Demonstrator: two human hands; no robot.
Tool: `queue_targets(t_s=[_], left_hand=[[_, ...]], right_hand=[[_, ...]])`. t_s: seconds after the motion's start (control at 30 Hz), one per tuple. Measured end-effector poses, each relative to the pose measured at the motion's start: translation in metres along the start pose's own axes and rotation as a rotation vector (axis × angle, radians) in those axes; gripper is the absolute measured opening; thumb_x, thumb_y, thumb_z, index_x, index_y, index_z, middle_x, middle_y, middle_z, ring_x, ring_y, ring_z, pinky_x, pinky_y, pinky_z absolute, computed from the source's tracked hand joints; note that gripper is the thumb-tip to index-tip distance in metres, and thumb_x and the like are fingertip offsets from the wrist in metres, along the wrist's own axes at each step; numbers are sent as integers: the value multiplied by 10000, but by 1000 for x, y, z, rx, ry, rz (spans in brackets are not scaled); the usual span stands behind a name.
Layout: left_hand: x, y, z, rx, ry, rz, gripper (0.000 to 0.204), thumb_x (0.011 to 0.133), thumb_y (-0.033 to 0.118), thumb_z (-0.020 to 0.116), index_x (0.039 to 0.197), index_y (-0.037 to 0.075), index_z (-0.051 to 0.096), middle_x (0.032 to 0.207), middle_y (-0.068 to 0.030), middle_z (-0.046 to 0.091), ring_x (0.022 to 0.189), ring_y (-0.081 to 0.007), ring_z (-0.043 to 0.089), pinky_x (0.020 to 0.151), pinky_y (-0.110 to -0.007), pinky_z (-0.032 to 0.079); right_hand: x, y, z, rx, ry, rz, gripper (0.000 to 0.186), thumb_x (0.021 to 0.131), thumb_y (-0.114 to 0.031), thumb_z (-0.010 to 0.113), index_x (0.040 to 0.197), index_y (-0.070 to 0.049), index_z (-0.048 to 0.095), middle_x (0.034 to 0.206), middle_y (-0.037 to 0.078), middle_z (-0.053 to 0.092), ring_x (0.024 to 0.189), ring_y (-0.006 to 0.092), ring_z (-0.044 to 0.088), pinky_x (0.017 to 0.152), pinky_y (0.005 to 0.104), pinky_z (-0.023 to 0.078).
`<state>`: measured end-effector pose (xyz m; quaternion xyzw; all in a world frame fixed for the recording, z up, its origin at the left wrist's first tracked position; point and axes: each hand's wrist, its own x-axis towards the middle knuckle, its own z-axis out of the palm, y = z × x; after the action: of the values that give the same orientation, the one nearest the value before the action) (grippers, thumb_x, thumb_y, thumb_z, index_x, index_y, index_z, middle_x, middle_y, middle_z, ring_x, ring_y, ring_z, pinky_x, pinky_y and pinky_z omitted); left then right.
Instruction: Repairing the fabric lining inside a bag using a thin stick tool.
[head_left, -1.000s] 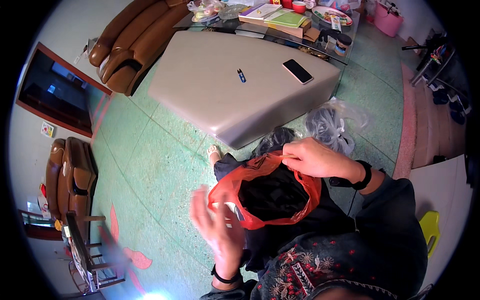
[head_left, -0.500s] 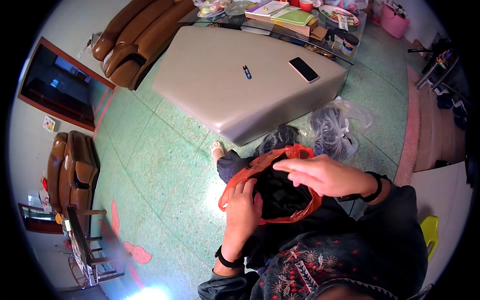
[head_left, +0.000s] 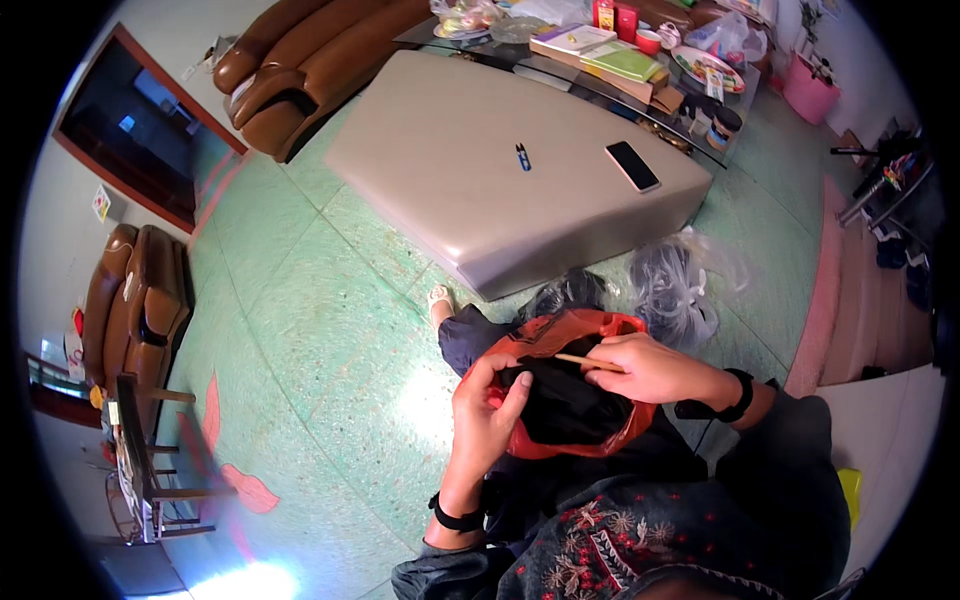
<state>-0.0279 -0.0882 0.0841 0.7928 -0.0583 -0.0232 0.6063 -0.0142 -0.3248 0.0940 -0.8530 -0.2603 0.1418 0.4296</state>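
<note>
A red plastic bag (head_left: 610, 322) lies open on my lap, holding black, cloth-like material (head_left: 575, 405). My left hand (head_left: 484, 412) is closed at the bag's left rim, thumb and fingers curled around it. Black material shows right beside those fingertips; whether they pinch it too, I cannot tell. Over the right side of the opening, my right hand (head_left: 645, 370) grips a thin, light-brown wooden stick (head_left: 588, 361), whose tip points left over the bag.
A beige padded bench (head_left: 480, 200) stands ahead, with small blue thread snips (head_left: 523, 158) and a phone (head_left: 632, 166) on it. Clear plastic bags (head_left: 672, 290) and a black bag (head_left: 568, 292) lie on the floor before it. A cluttered glass table (head_left: 500, 57) stands behind.
My left hand has turned from lying over the rim to curling thumb and fingers together there. My right hand has lowered, showing more of the stick. The view has shifted slightly.
</note>
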Motion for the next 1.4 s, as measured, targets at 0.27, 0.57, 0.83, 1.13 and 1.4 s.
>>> queue_targets(t_s=[0.27,0.57,0.83,1.13,1.4], left_hand=[[9,9,10,-337,-83,-41,195,846,52,641,1018,-5,568,878,-15,597,690,-53,551,603,-186,439],[13,10,13,-510,-182,-13,460,823,-66,579,1254,28,448,1059,-54,567,938,-100,548,764,-235,479],[17,-5,19,-427,-87,-16,395,860,-63,490,1248,11,479,981,-19,562,805,-43,532,660,-182,464],[18,3,28,-459,-48,-66,354,842,-44,546,1191,14,522,940,-12,586,771,-68,552,633,-215,486],[27,6,34,23,97,114,319,781,-12,619,1094,20,566,933,-12,601,698,-50,534,614,-213,449]], right_hand=[[18,-37,-10,-66,212,-146,313,784,-219,717,985,-2,615,728,68,531,580,145,484,543,256,398],[29,-12,5,834,139,266,196,886,-215,615,829,-29,596,737,-70,509,665,12,438,574,198,370],[33,-24,9,-143,521,-332,161,775,-14,677,893,5,570,750,58,506,646,172,569,562,293,443],[27,-17,10,-225,412,-354,186,676,4,680,828,-43,585,740,67,587,593,248,587,528,333,456],[27,-9,14,-91,546,-200,175,776,2,637,912,-28,532,728,98,568,564,264,571,499,343,435]])
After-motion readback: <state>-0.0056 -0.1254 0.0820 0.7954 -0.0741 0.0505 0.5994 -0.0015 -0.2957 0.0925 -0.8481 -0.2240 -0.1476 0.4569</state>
